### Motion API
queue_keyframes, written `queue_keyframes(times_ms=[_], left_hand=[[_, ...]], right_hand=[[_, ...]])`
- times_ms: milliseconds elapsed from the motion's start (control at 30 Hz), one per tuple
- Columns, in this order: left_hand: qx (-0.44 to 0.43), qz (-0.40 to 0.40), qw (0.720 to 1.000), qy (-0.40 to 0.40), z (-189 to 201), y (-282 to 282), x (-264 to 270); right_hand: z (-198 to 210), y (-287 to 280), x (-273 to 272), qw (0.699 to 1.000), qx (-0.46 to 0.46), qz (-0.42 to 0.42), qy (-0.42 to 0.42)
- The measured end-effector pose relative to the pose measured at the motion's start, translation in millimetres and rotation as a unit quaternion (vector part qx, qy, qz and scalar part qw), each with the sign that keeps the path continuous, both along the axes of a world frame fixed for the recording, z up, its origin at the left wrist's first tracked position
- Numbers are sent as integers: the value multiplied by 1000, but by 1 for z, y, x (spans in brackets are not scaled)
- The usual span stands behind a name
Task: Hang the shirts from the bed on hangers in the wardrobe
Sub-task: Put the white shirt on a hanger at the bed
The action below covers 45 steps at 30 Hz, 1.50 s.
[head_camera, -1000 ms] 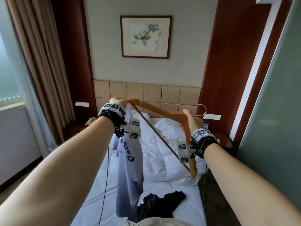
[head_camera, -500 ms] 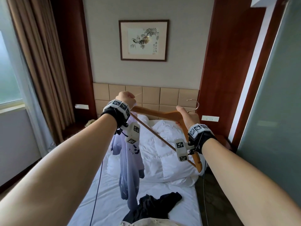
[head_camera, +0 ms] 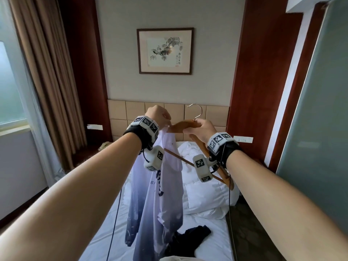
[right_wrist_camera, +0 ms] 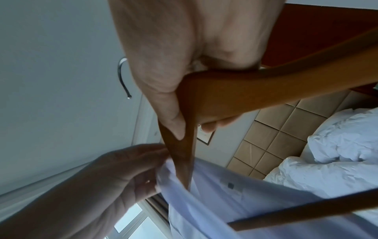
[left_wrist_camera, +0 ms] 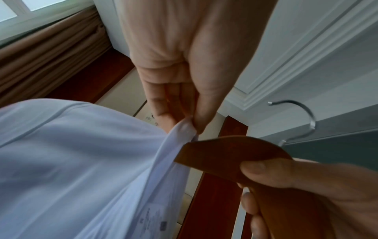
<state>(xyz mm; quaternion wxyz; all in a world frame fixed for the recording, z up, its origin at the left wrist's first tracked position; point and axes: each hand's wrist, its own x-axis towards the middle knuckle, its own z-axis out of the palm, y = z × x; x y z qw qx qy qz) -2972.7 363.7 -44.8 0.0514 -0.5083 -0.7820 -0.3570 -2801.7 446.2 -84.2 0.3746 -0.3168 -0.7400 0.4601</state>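
Framed ink painting [head_camera: 165,51] hung at 12 o'clock | brown curtain [head_camera: 47,78] drawn at 10 o'clock | tiled headboard [head_camera: 120,113] seen below painting | frosted glass panel [head_camera: 316,129] at 3 o'clock

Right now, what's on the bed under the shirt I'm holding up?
Under the shirt a dark garment lies on the bed sheet. The shirt covers part of it and the sheet behind.

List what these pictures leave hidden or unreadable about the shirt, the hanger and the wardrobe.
- Pale shirt: print partly hidden by the left wrist camera in the head view; label blurred in the wrist views.
- Wooden hanger: its left end is inside the fabric pinched by the left hand; its middle is covered by the right hand.
- Wardrobe: in no view.
- Dark garment: crumpled, type unclear.
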Motion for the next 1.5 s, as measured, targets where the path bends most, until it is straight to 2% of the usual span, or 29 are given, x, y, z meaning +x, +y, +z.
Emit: queue_keyframes(times_ms=[200,467,533,633,733,867,1067,1233,1367,1500], left_hand=[[26,10,998,55,14,-2,17],[67,-22,996,59,22,-2,37],[63,-34,997,43,22,-1,41],[57,-90,994,-22,21,-2,42],[20,-129,990,-57,20,-1,40],[-115,-92,988,41,21,5,39],[-161,-114,979,-48,27,8,27],[-143,-116,981,-68,30,12,25],[-111,-100,987,-59,27,11,22],[-80,-84,993,-37,26,7,16]], right_hand=[[4,-2,-16,999,34,20,-25],[7,-6,-16,998,39,53,-18],[8,-5,-16,998,31,55,-19],[9,-3,-11,999,35,31,-26],[9,-1,-10,999,18,29,-10],[15,-6,-14,998,42,44,-1],[27,-14,-12,996,57,65,-1],[32,-10,-13,995,15,100,-7],[38,-6,-10,987,-57,148,-12],[34,10,-7,987,-93,132,9]])
